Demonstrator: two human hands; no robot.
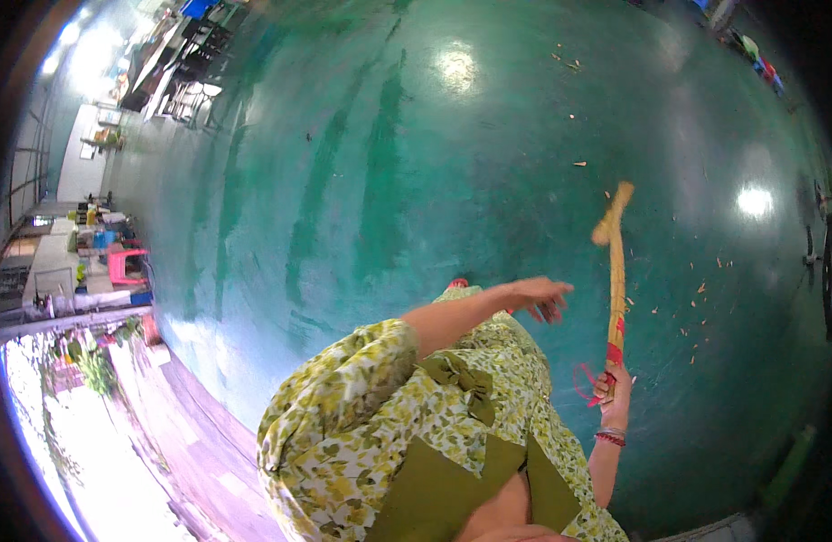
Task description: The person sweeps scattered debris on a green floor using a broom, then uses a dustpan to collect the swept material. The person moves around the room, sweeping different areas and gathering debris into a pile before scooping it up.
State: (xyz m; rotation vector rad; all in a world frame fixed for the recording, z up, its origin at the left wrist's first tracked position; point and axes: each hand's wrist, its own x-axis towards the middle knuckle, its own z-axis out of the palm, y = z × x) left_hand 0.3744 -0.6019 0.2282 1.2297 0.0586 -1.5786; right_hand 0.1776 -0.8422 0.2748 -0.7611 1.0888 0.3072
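Far left of the left hand (pixel 540 294), a counter (pixel 54 262) carries small bottles and boxes, too small to tell apart, with a pink stool (pixel 126 264) beside it. The left hand hangs open and empty over the green floor (pixel 361 181). The right hand (pixel 616 388) grips a straw broom (pixel 615 271), bristles pointing away, scraps scattered around it

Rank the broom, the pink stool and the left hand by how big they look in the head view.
1. broom
2. left hand
3. pink stool, though it stands far off, so its real size stays unsure.
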